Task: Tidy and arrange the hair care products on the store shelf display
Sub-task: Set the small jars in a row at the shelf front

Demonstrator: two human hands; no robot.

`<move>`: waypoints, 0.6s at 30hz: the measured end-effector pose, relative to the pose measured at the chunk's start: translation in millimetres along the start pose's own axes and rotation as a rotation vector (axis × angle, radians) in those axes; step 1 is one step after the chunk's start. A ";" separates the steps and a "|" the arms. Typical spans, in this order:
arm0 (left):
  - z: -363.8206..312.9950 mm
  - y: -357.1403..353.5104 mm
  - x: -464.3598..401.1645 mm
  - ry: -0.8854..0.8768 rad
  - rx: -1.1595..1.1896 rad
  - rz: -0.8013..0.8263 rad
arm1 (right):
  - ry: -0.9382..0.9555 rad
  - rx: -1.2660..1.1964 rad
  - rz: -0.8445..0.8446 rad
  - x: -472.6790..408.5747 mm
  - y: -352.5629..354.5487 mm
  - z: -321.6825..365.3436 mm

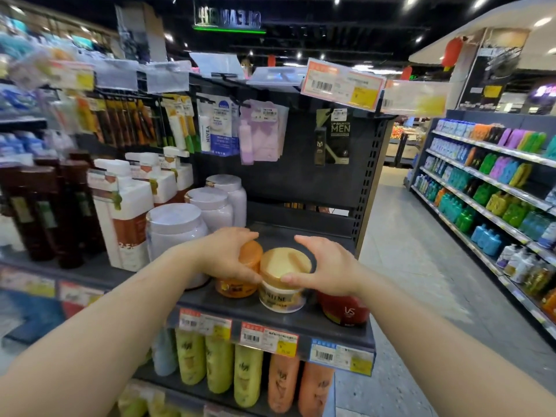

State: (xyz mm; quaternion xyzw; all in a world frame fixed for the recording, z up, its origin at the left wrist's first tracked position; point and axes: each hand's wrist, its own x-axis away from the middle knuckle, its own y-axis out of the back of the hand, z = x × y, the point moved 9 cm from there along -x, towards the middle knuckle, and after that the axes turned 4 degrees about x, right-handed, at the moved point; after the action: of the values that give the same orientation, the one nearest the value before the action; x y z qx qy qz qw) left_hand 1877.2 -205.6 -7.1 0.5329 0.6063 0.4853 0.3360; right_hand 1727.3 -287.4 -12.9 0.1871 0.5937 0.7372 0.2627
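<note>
Dark shelf space lies open behind the jars, toward the right edge. An orange jar is gripped by the left hand; touching it, a gold-lidded jar near the front lip is gripped by the right hand. A red jar sits just right.

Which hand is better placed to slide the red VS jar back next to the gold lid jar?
Probably the right hand: it sits almost directly above the red VS jar. The left hand grips the orange jar, farther away.
</note>
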 end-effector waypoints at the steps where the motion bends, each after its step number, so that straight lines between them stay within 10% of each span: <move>1: 3.1 -3.0 2.4 0.018 -0.017 0.025 | -0.011 -0.001 0.009 -4.6 -2.9 5.0; 18: 8.7 1.7 28.2 0.071 -0.290 0.103 | -0.041 -0.037 0.160 -14.7 -15.0 17.6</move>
State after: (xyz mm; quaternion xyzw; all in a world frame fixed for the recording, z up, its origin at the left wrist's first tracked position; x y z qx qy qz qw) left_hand 1879.9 -176.2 -5.0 0.4917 0.5133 0.6027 0.3625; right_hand 1751.8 -280.3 -23.0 0.2438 0.5576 0.7628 0.2186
